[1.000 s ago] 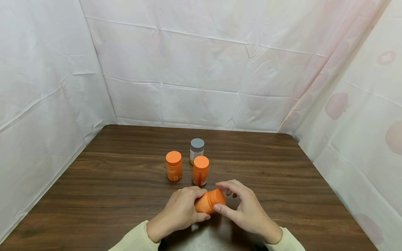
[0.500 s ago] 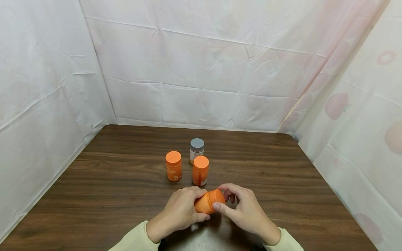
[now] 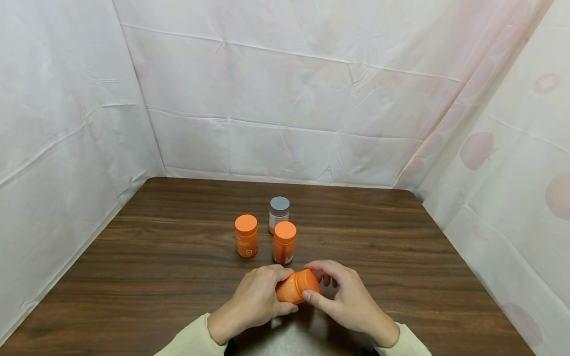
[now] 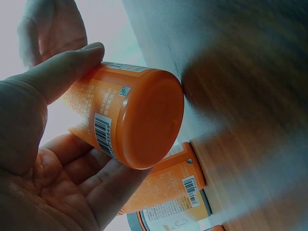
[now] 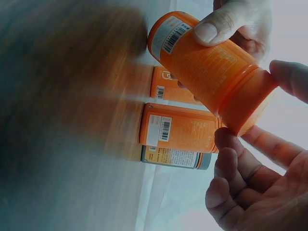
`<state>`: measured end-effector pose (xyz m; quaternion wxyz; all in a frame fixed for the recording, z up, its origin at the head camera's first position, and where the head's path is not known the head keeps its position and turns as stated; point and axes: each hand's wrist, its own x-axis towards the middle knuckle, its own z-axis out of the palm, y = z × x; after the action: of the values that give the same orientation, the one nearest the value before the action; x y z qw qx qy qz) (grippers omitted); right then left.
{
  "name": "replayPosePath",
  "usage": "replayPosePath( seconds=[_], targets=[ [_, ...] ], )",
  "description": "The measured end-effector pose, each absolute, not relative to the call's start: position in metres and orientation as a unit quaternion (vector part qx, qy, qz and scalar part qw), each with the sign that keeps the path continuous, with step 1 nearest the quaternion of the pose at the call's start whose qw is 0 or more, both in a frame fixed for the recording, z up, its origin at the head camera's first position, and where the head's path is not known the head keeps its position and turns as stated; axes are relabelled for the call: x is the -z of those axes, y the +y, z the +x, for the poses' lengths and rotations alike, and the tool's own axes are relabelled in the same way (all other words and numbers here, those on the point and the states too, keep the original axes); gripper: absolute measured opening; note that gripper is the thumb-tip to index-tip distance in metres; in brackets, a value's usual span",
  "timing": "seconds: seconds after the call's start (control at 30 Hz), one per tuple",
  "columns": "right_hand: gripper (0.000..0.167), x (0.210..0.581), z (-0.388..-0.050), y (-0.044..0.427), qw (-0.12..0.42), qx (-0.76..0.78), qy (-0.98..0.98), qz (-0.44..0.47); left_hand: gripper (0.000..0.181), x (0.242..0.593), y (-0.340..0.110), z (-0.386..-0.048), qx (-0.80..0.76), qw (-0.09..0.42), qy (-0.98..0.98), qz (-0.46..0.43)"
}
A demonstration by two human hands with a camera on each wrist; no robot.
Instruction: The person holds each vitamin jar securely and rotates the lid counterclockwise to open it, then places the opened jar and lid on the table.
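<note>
Bottle (image 3: pixel 287 290) is gripped in the left hand (image 3: pixel 258 295); the right hand (image 3: pixel 349 300) pinches its cap (image 3: pixel 308 281), likely for twisting, needing firm counter-hold.

The held bottle (image 4: pixel 129 114) is smooth plastic, softly glossy along its base rim, with a matt-looking cap (image 5: pixel 248 103) and a flat, paper-like label (image 5: pixel 170 37); the upright bottles (image 3: pixel 246 238) look like the same plastic, and the grey lid (image 3: pixel 279 203) is matt. The table (image 3: pixel 133 257) shows smooth wood grain with a dull sheen. The wall sheets (image 3: pixel 285 84) are thin and creased, cloth or plastic film being hard to tell, while the sleeves (image 3: pixel 193 338) are matt cloth.
</note>
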<state>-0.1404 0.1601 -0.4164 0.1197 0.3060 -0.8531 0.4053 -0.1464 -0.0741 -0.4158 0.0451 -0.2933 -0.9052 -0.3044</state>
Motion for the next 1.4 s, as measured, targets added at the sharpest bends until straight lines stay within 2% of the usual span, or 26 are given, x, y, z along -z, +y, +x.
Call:
replayPosePath(
  seconds=[0.37, 0.63, 0.8, 1.0, 1.4],
  targets=[
    [0.049, 0.4141, -0.1409, 0.1631, 0.121, -0.4, -0.83, 0.369, 0.039, 0.4155, -0.0746, -0.1468, 0.302, 0.042, -0.905, -0.297],
    [0.068, 0.4124, -0.141, 0.1624, 0.137, -0.387, -0.817, 0.405, 0.043, 0.4163, -0.0749, -0.1467, 0.299, 0.049, -0.905, -0.299],
    [0.073, 0.4116, -0.1406, 0.1616, 0.143, -0.384, -0.813, 0.415, 0.041, 0.4163, -0.075, -0.147, 0.298, 0.049, -0.905, -0.301],
    [0.065, 0.4116, -0.1386, 0.1604, 0.148, -0.392, -0.816, 0.397, 0.041, 0.4166, -0.075, -0.1467, 0.302, 0.044, -0.904, -0.299],
    [0.046, 0.4172, -0.1412, 0.1624, 0.164, -0.391, -0.854, 0.3, 0.039, 0.4153, -0.0748, -0.1458, 0.304, 0.042, -0.904, -0.297]
  ],
)
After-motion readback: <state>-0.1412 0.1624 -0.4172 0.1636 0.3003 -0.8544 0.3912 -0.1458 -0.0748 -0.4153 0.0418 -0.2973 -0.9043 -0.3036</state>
